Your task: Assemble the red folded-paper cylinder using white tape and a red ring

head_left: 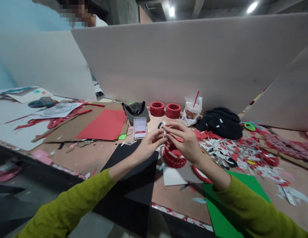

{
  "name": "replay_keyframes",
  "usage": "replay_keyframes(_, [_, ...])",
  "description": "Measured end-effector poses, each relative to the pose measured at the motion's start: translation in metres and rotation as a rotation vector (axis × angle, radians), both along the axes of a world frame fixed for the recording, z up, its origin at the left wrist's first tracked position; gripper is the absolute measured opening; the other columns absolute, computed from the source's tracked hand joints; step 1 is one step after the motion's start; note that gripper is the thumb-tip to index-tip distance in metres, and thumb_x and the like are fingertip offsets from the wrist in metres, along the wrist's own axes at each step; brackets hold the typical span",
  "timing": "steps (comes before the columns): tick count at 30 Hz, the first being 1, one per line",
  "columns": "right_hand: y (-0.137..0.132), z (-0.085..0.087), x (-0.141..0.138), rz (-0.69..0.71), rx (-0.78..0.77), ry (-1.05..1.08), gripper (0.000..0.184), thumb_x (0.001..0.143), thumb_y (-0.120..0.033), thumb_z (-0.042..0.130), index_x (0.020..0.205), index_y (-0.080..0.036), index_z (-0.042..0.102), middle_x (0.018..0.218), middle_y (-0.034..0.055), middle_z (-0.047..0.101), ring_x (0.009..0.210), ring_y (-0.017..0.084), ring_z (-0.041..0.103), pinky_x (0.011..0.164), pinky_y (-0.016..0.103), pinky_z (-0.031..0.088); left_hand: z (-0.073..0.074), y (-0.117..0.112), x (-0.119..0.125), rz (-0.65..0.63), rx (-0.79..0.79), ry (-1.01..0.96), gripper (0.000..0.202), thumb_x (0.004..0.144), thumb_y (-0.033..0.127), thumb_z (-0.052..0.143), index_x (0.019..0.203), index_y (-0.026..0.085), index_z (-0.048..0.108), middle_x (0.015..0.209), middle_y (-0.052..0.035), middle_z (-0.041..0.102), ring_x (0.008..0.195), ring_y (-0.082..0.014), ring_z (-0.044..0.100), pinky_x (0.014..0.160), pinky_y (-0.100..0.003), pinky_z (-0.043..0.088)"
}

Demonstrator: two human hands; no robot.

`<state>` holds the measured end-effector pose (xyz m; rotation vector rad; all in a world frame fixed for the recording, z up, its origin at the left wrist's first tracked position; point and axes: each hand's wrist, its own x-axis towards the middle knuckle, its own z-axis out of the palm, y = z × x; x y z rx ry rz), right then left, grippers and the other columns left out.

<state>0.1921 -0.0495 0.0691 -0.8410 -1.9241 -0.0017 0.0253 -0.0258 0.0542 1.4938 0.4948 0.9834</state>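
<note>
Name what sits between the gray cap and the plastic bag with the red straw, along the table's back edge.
Two rough red rings, side by side: the left ring nearer the cap, the right ring nearer the bag. Shows in the head view.

A cap [137,112] lies just behind a lit phone [140,130]; rightward, a bagged cup [191,115] with a red straw [196,98], then a black cloth [220,124]; behind them a pale board [168,62], ceiling lights [171,12] above
</note>
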Motion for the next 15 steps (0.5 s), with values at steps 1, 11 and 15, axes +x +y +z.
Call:
replay_keyframes(1, [0.0, -0.001, 0.001, 0.005, 0.0, 0.013, 0.023, 0.09, -0.016, 0.056, 0.108, -0.022, 0.07, 0.111, 0.0098, 0.067, 0.105, 0.019, 0.063, 0.092, 0.038, 0.052, 0.001, 0.0, 0.002, -0.006, 0.008, 0.001, 0.03, 0.085, 0.03, 0.064, 0.113, 0.017, 0.061, 0.11, -0.009, 0.066, 0.093, -0.0189, 0.064, 0.084, -0.031, 0.05])
replay_keyframes(11, [0.016, 0.006, 0.02, -0.047, -0.217, 0.188, 0.008, 0.085, -0.014, 0.061, 0.079, -0.019, 0.064, 0.087, 0.0036, 0.064, 0.085, 0.017, 0.062, 0.079, 0.032, 0.049, 0.0, 0.011, 0.008, 0.016, 0.188, 0.223, 0.021, 0.092, 0.033, 0.054, 0.093, 0.014, 0.063, 0.084, -0.0044, 0.065, 0.082, -0.0164, 0.061, 0.08, -0.029, 0.047])
replay_keyframes(15, [0.018, 0.001, 0.026, -0.109, -0.244, 0.143, 0.01, 0.087, -0.013, 0.056, 0.081, -0.019, 0.061, 0.084, 0.0027, 0.064, 0.084, 0.018, 0.06, 0.079, 0.031, 0.045, 0.004, 0.017, 0.006, 0.063, 0.263, 0.358, 0.026, 0.093, 0.034, 0.049, 0.083, 0.014, 0.062, 0.075, -0.0021, 0.061, 0.075, -0.0154, 0.058, 0.073, -0.027, 0.045])
